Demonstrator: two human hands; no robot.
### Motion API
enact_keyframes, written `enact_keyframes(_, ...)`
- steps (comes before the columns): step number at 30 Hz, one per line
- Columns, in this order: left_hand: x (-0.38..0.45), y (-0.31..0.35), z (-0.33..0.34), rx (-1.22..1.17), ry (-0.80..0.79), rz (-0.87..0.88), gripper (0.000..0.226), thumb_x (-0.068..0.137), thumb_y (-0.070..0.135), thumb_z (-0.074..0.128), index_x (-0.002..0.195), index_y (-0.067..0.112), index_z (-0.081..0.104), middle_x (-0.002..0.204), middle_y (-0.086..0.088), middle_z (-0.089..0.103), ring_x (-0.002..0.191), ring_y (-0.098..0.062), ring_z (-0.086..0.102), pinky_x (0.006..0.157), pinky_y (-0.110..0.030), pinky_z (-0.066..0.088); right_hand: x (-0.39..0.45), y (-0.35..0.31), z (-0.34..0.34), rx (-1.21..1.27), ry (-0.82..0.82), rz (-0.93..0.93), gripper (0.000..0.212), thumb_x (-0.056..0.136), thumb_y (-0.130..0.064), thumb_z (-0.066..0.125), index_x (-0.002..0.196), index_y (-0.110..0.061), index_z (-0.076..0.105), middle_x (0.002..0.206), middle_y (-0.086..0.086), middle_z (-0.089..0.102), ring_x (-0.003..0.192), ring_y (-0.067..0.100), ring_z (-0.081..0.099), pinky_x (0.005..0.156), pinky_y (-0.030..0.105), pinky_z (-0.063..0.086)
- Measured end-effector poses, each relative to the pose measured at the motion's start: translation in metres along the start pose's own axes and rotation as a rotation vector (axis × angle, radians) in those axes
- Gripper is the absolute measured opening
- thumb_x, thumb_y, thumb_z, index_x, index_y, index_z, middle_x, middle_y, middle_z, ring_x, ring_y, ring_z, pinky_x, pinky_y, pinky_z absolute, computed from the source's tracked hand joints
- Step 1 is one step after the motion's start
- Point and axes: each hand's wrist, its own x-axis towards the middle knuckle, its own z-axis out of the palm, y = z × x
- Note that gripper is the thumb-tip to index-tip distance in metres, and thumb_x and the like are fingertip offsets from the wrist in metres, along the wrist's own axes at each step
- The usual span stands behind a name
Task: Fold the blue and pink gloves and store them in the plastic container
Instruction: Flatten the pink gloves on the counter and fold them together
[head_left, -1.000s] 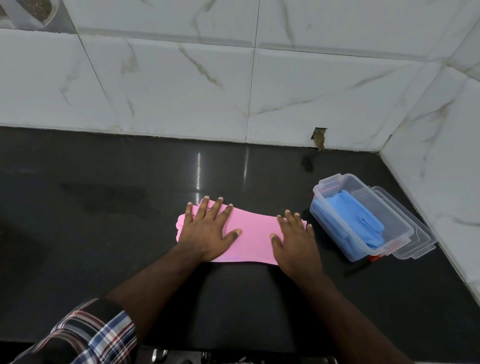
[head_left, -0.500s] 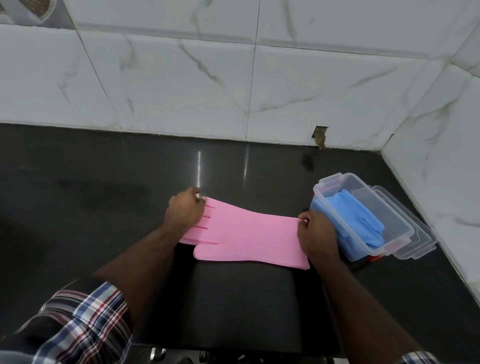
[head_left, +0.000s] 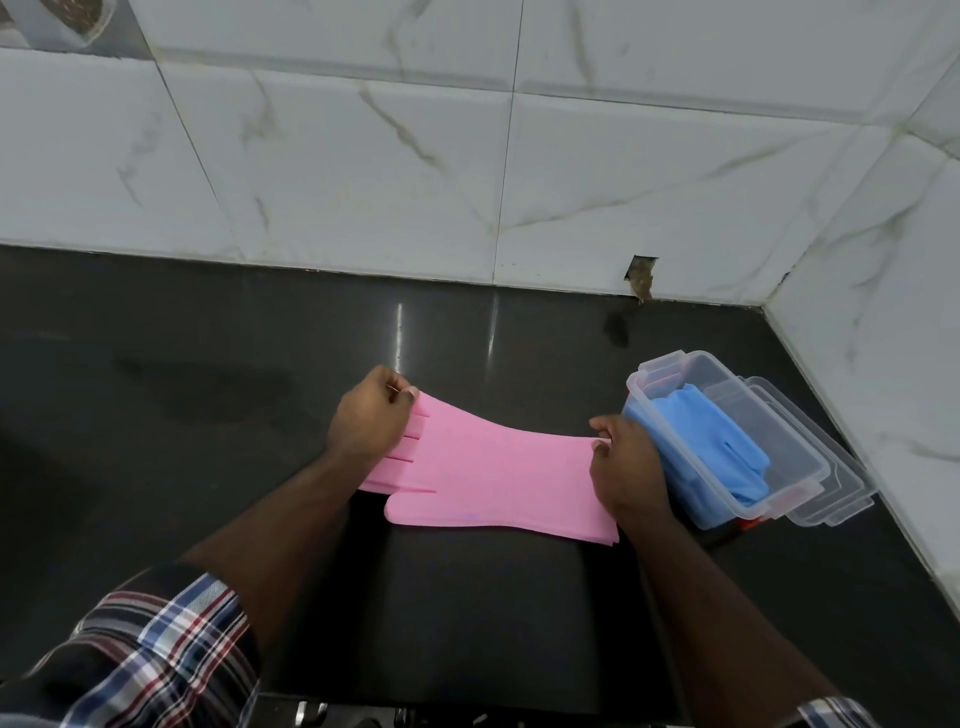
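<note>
The pink gloves (head_left: 493, 473) lie flat and stretched out on the black counter (head_left: 208, 441), fingers to the left, cuff to the right. My left hand (head_left: 369, 415) pinches the fingertip end. My right hand (head_left: 626, 470) pinches the far corner of the cuff end. Just right of my right hand stands the clear plastic container (head_left: 800, 467), and the folded blue gloves (head_left: 711, 447) lie inside it.
The container's clear lid (head_left: 841, 499) lies under and beside it on the right. White marble-tiled walls (head_left: 467, 156) close off the counter at the back and right. A chipped hole (head_left: 641, 275) marks the back wall's base.
A second ago both hands pressed flat on the pink gloves. They then slid out to the two ends and now pinch them. Little has moved in the last half second.
</note>
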Motion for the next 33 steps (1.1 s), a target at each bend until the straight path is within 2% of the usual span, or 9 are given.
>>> enact_keyframes(8,0.003,-0.001,-0.004,0.009,0.009,0.002,0.009,0.094,0.035,0.06,0.091,0.026,0.061,0.093,0.007,0.068,0.091,-0.018,0.063,0.081,-0.035,0.05,0.007,0.002,0.004,-0.138,-0.047,-0.004,0.03,0.096,-0.016,0.059,0.125,-0.017,0.06,0.128,0.001,0.062,0.118,0.021,0.06,0.102,0.032,0.046)
enact_keyframes(12,0.004,-0.003,-0.001,0.032,-0.009,0.014,0.011,0.096,0.037,0.057,0.096,0.028,0.063,0.098,0.006,0.07,0.097,-0.02,0.065,0.087,-0.04,0.053,0.006,0.002,0.004,-0.226,-0.064,-0.066,0.028,0.096,-0.019,0.057,0.124,-0.016,0.062,0.125,0.002,0.064,0.113,0.02,0.061,0.1,0.033,0.048)
enact_keyframes(16,-0.005,-0.003,0.002,0.306,0.061,0.17,0.031,0.097,0.034,0.053,0.125,0.03,0.063,0.126,0.007,0.067,0.121,-0.025,0.056,0.101,-0.047,0.044,-0.008,0.002,0.001,-0.352,0.001,-0.166,0.031,0.095,-0.029,0.055,0.123,-0.018,0.065,0.125,0.003,0.064,0.112,0.021,0.059,0.1,0.036,0.048)
enact_keyframes(19,-0.022,0.006,0.015,0.437,0.052,0.411,0.037,0.093,0.032,0.054,0.13,0.031,0.061,0.135,0.009,0.061,0.13,-0.021,0.051,0.105,-0.046,0.034,-0.014,-0.004,0.004,-0.382,0.052,-0.278,0.036,0.094,-0.032,0.055,0.125,-0.019,0.065,0.129,0.005,0.063,0.116,0.024,0.058,0.101,0.039,0.046)
enact_keyframes(22,-0.033,0.014,0.035,0.555,-0.093,0.619,0.049,0.091,0.046,0.041,0.132,0.028,0.061,0.141,0.006,0.059,0.135,-0.022,0.048,0.112,-0.046,0.031,-0.022,-0.018,0.017,-0.23,-0.074,-0.404,0.038,0.097,-0.028,0.05,0.132,-0.017,0.061,0.14,0.004,0.057,0.129,0.022,0.051,0.11,0.037,0.037)
enact_keyframes(24,-0.036,0.015,0.043,0.671,-0.211,0.63,0.063,0.09,0.059,0.028,0.14,0.03,0.052,0.151,0.005,0.048,0.144,-0.023,0.037,0.118,-0.049,0.023,-0.028,-0.023,0.027,-0.198,-0.158,-0.439,0.041,0.1,-0.029,0.044,0.137,-0.019,0.056,0.148,0.002,0.049,0.138,0.02,0.042,0.116,0.035,0.027)
enact_keyframes(26,-0.039,0.008,0.048,0.736,-0.279,0.605,0.067,0.092,0.066,0.023,0.149,0.033,0.038,0.161,0.004,0.034,0.15,-0.026,0.023,0.121,-0.053,0.013,-0.031,-0.022,0.035,-0.232,-0.219,-0.42,0.045,0.103,-0.035,0.036,0.146,-0.024,0.044,0.157,-0.002,0.035,0.147,0.019,0.026,0.12,0.038,0.017)
enact_keyframes(29,-0.041,-0.002,0.049,0.76,-0.291,0.596,0.07,0.093,0.07,0.017,0.155,0.037,0.024,0.166,0.003,0.022,0.154,-0.025,0.012,0.122,-0.054,0.003,-0.033,-0.017,0.038,-0.276,-0.271,-0.395,0.049,0.104,-0.04,0.027,0.152,-0.028,0.03,0.163,-0.005,0.019,0.151,0.017,0.011,0.121,0.041,0.005)
enact_keyframes(33,-0.044,-0.005,0.05,0.76,-0.287,0.586,0.072,0.093,0.071,0.011,0.157,0.039,0.016,0.167,0.005,0.016,0.155,-0.022,0.006,0.123,-0.053,-0.001,-0.034,-0.017,0.037,-0.301,-0.275,-0.38,0.051,0.104,-0.042,0.023,0.154,-0.03,0.025,0.165,-0.005,0.013,0.152,0.016,0.006,0.121,0.04,0.0)
